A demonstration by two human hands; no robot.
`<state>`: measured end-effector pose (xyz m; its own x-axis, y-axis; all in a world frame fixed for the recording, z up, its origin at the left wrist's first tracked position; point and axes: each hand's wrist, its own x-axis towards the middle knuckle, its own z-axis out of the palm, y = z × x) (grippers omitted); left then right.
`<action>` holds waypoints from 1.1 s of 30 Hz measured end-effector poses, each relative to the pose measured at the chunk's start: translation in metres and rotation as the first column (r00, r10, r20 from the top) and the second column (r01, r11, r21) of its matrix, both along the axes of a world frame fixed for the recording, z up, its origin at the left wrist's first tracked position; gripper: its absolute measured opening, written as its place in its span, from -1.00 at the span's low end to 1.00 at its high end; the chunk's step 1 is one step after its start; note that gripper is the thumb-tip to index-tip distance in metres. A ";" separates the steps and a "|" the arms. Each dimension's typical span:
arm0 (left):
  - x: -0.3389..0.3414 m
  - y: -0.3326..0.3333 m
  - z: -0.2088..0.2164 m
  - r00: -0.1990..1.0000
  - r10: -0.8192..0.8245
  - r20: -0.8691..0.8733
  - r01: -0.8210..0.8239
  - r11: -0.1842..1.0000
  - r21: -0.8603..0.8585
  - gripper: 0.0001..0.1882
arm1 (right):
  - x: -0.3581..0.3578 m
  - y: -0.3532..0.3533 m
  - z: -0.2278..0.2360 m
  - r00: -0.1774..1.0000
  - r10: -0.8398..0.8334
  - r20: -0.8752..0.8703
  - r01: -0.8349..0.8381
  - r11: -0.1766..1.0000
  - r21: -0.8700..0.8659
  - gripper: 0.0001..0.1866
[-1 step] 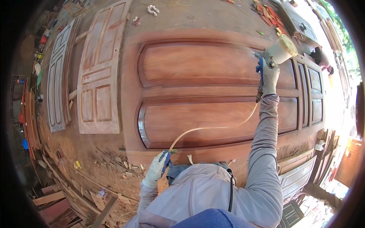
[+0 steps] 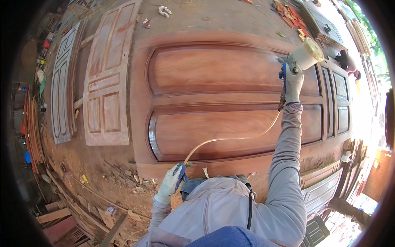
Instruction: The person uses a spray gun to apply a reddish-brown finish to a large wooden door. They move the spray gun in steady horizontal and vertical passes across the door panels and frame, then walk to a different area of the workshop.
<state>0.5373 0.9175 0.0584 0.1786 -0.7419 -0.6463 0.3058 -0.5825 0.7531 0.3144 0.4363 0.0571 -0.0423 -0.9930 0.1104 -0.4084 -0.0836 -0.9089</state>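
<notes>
A large reddish-brown wooden panelled door [image 2: 214,99] lies flat in front of me. Over its far right part my right hand [image 2: 293,84], in a white and blue work glove, grips a spray gun [image 2: 293,66]. A pale round paint cup [image 2: 307,54] is attached to the gun and tilts to the right. From the gun's handle a thin yellowish air hose [image 2: 230,139] curves across the near panel to my left hand [image 2: 170,181]. That gloved hand is closed around the hose beside the door's near edge. The right fingertips are partly hidden behind the gun.
Two more panelled doors, one pale and sanded [image 2: 109,78] and one grey [image 2: 63,84], lie to the left. Wood scraps [image 2: 138,185] litter the dirt ground at lower left. A grey panel [image 2: 323,187] is at near right. White crumpled cloth [image 2: 165,11] lies beyond the door.
The spray gun and my right hand have shifted very slightly to the right. My left hand keeps its hold on the hose.
</notes>
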 end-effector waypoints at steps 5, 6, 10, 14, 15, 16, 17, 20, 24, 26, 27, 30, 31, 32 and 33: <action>-0.013 -0.014 -0.006 0.996 -0.017 -0.082 0.023 0.997 0.074 -0.64 | -0.027 -0.014 -0.005 0.982 -0.075 -0.172 0.014 0.944 -0.331 -0.80; -0.015 -0.020 -0.006 0.997 -0.010 -0.078 0.014 0.998 0.053 -0.64 | -0.016 -0.006 0.007 0.983 -0.056 -0.175 0.009 0.967 -0.256 -0.79; -0.032 -0.021 -0.019 0.998 0.042 -0.044 -0.040 0.998 0.043 -0.60 | -0.023 -0.004 -0.005 0.965 0.188 0.182 -0.209 0.972 0.103 -0.77; -0.039 -0.031 -0.009 0.983 -0.103 0.154 0.106 0.994 -0.011 -0.60 | -0.006 0.005 -0.004 0.837 0.231 0.496 -0.352 0.922 0.164 -0.75; -0.042 -0.036 -0.008 0.996 -0.073 0.051 0.069 0.995 0.078 -0.60 | -0.007 -0.001 -0.006 0.850 0.235 0.471 -0.353 0.919 0.177 -0.75; -0.047 -0.037 -0.007 0.998 -0.034 -0.050 0.042 0.983 0.176 -0.60 | -0.013 -0.006 -0.010 0.862 0.236 0.448 -0.352 0.915 0.196 -0.75; -0.054 -0.037 -0.008 0.994 -0.096 0.056 0.090 0.991 0.104 -0.60 | -0.021 -0.011 -0.013 0.872 0.203 0.446 -0.313 0.931 0.188 -0.77; -0.098 -0.062 0.000 0.999 0.009 0.040 -0.015 0.991 0.135 -0.59 | -0.060 -0.045 -0.019 0.885 0.132 0.446 -0.217 0.965 0.145 -0.79; -0.169 -0.076 -0.002 0.998 -0.034 0.058 0.032 0.999 0.038 -0.61 | -0.125 -0.079 -0.024 0.936 0.095 0.338 -0.158 0.974 0.163 -0.80; -0.199 -0.067 -0.034 0.972 -0.106 0.210 0.124 0.989 -0.075 -0.61 | -0.158 -0.097 -0.031 0.925 0.105 0.365 -0.169 0.974 0.149 -0.80; -0.215 -0.051 -0.067 0.883 -0.150 0.445 0.243 0.957 -0.160 -0.59 | -0.169 -0.101 -0.029 0.933 0.104 0.345 -0.166 0.974 0.153 -0.80; -0.245 -0.077 -0.048 0.889 -0.186 0.418 0.253 0.961 -0.111 -0.57 | -0.207 -0.111 -0.027 0.942 0.066 0.330 -0.115 0.985 0.132 -0.81; -0.250 -0.085 -0.041 0.929 -0.172 0.327 0.205 0.976 -0.069 -0.56 | -0.219 -0.115 -0.027 0.941 0.055 0.334 -0.101 0.987 0.122 -0.81; -0.257 -0.096 -0.034 0.959 -0.148 0.240 0.158 0.987 -0.021 -0.56 | -0.232 -0.120 -0.028 0.945 0.045 0.325 -0.086 0.990 0.114 -0.79; -0.261 -0.101 -0.034 0.974 -0.122 0.193 0.124 0.992 0.002 -0.56 | -0.247 -0.125 -0.029 0.948 0.034 0.315 -0.070 0.992 0.105 -0.78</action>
<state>0.2766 0.8169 0.0246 0.2059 -0.7724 -0.6009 0.0808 -0.5985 0.7970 0.0678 0.3109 0.0282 -0.0042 -0.9999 -0.0136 -0.1003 0.0140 -0.9949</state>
